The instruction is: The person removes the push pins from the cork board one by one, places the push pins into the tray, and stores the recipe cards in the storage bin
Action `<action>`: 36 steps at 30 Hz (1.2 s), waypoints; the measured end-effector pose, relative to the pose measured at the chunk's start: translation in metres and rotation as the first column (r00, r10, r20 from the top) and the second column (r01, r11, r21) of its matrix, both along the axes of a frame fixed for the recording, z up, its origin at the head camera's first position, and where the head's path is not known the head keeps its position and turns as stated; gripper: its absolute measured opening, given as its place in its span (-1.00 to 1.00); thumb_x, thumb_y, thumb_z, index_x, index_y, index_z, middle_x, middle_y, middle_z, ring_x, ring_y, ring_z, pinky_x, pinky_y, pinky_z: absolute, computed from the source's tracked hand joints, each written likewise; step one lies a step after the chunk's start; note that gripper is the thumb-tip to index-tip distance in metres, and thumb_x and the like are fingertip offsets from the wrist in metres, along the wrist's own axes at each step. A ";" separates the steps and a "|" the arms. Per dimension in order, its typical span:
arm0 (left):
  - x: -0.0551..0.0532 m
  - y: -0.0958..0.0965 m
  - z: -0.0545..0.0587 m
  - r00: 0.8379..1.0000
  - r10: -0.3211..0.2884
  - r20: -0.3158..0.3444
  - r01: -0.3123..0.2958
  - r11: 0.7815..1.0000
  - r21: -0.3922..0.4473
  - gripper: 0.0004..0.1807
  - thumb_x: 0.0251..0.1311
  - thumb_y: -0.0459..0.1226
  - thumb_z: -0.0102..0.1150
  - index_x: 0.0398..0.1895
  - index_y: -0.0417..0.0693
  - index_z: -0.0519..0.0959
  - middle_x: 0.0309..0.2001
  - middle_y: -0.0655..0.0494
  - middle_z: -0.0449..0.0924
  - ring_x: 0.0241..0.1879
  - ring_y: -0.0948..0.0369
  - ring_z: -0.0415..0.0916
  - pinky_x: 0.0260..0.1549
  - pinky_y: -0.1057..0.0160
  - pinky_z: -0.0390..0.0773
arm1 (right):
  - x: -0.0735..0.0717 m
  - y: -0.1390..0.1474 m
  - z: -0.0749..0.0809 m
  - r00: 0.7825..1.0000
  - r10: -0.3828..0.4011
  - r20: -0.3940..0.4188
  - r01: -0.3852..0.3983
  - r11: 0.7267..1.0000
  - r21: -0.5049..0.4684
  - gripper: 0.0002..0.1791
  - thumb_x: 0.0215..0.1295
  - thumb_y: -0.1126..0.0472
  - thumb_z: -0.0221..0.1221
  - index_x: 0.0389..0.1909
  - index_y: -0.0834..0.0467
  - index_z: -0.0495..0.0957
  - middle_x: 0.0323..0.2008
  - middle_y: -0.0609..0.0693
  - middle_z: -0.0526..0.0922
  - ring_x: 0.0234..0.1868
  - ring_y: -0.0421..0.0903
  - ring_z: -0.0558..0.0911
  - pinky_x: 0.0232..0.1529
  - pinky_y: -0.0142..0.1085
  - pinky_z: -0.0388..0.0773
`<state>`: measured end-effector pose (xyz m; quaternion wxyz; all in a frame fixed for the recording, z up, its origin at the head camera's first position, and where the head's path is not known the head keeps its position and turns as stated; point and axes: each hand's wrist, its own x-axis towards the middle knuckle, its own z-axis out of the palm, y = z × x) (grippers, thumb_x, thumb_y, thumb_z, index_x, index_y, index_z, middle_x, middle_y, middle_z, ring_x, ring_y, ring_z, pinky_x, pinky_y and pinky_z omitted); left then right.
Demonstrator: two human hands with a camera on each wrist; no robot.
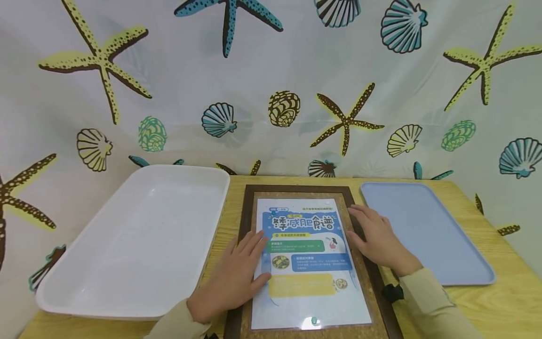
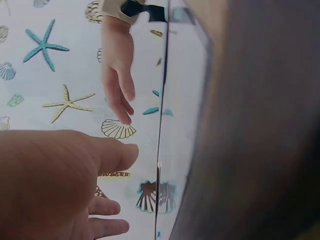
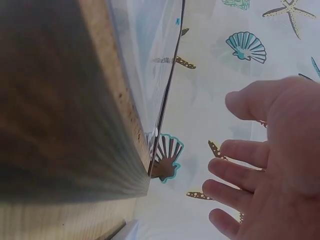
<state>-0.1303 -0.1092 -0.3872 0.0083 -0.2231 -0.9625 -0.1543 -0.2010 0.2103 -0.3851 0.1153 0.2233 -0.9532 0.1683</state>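
Note:
A cork board (image 1: 250, 325) in a dark brown frame lies on the table, a printed sheet (image 1: 296, 310) with Chinese text on it. A green pushpin (image 1: 314, 320) shows at the sheet's lower edge. My left hand (image 1: 235, 270) is spread over the board's left side, its fingertips overlapping the sheet's left edge. Over the right side of the frame is my right hand (image 1: 381, 238), fingers extended and slightly parted. Neither hand grips anything. The right wrist view shows the right hand (image 3: 270, 155) with its fingers apart from the board's edge.
To the left stands a large white tray (image 1: 139, 245). A shallow blue tray (image 1: 427, 235) lies on the right, close to the right hand. Under them is a wood-grain table (image 1: 512, 287), with a white curtain (image 1: 254, 70) printed with starfish and shells behind it.

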 end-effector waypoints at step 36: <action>-0.009 0.008 -0.013 0.978 -0.146 0.146 0.128 0.983 0.129 -0.28 0.27 -0.08 0.16 0.40 -0.21 0.21 0.42 -0.13 0.17 0.44 -0.08 0.06 0.33 -0.33 -0.01 | -0.024 -0.072 0.004 0.969 0.238 0.071 -0.232 0.969 -0.087 -0.60 0.31 0.34 0.17 0.14 0.33 0.43 0.07 0.21 0.53 0.12 0.15 0.50 0.11 0.04 0.46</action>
